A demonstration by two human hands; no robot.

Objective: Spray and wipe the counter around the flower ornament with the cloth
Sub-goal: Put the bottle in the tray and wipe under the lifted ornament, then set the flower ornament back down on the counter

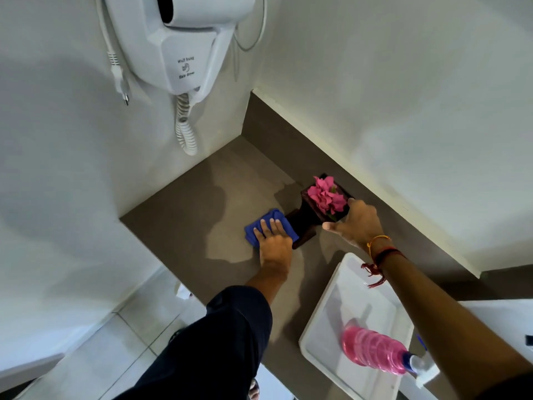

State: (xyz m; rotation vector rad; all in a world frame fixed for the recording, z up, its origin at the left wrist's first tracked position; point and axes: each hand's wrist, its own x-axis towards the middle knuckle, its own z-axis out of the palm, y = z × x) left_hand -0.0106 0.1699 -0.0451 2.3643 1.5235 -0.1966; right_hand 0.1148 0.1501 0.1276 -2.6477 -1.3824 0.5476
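Observation:
A flower ornament [326,197], pink blossoms in a dark wooden holder, stands on the grey-brown counter [184,215] near the back wall. My right hand [356,223] grips the holder's right rim and seems to tilt it. My left hand [274,241] presses flat on a folded blue cloth [255,228], which lies on the counter against the holder's base. Wet patches show on the counter around the cloth. A pink spray bottle [372,349] with a blue and white nozzle stands on a white tray at the lower right.
The white tray [331,321] sits on the counter's near right. A wall-hung hair dryer [184,44] with coiled cord [184,128] hangs above the counter's left corner. White walls enclose the counter at the left and back. Tiled floor [121,342] lies below left.

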